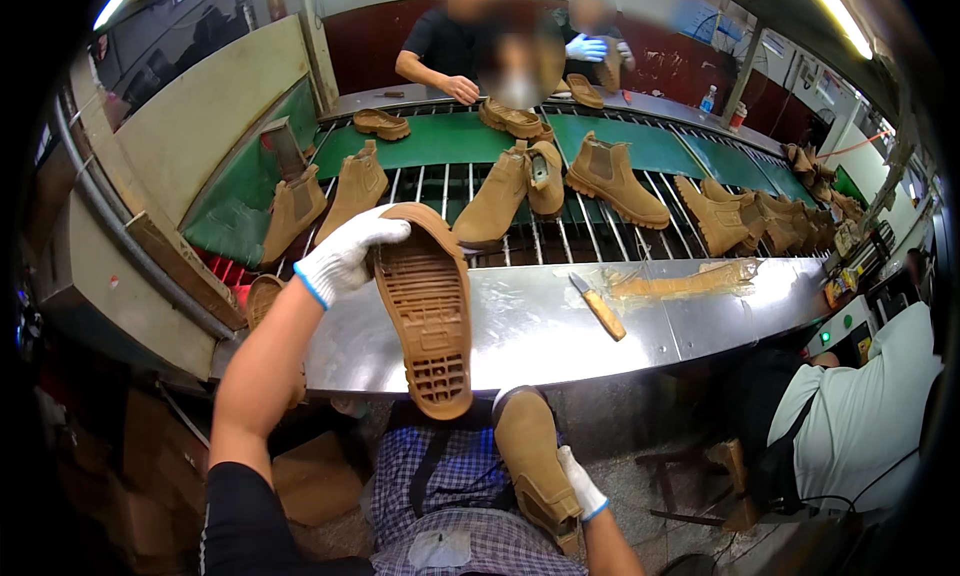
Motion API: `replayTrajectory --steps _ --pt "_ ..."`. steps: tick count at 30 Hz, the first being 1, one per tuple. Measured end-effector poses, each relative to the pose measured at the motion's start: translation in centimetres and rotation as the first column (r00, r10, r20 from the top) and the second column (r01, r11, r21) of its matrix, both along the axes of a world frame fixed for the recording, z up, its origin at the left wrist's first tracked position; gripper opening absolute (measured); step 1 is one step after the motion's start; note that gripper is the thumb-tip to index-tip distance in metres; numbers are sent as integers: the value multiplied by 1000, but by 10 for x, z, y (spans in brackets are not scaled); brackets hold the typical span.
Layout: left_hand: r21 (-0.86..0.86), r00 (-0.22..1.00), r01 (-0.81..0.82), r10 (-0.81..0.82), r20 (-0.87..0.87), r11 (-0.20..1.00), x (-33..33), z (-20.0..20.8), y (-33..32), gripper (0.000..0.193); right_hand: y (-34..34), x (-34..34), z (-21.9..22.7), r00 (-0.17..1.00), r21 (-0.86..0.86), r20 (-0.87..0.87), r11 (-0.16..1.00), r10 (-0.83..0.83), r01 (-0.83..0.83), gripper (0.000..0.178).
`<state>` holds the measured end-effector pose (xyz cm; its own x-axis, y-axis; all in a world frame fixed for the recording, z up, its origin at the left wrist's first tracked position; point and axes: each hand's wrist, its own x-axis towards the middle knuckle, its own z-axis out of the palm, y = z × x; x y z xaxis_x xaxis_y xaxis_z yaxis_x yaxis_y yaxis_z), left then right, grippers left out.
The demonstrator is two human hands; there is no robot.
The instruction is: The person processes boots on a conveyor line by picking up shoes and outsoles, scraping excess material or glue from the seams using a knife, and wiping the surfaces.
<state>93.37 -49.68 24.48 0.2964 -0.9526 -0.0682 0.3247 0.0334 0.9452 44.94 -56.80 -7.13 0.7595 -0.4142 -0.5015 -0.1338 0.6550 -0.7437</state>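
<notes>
In a white knit glove, my left hand [345,251] grips a brown rubber shoe sole [428,311] near its upper end. The sole hangs upright over the bench edge, its gridded face with ribs and square cells toward me. My right hand [581,481], gloved too, is closed at the ankle part of a tan suede boot [535,451] that lies over my lap, toe pointing to the bench. Part of that hand is behind the boot. A knife with a wooden handle [604,316] lies on the metal bench [520,346], right of the sole.
Tan boots [495,201] stand on a rack of metal rods [610,246] beyond the bench. Loose soles [382,124] rest on a green belt [430,146]. Two people work across it. Another person in a white shirt [860,406] sits at right beside a wooden stool [735,476].
</notes>
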Motion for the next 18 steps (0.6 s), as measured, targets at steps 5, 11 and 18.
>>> replayTrajectory --steps 5,11,18 --pt "59 984 -72 61 166 996 -90 15 63 51 1 26 72 999 392 22 919 42 -48 84" --pt "-69 620 -168 160 768 983 -148 -61 81 96 27 18 108 922 400 248 898 -298 183 93" --pt "21 894 383 -376 244 924 -148 -106 62 69 39 -4 101 860 541 378 836 -344 96 90"
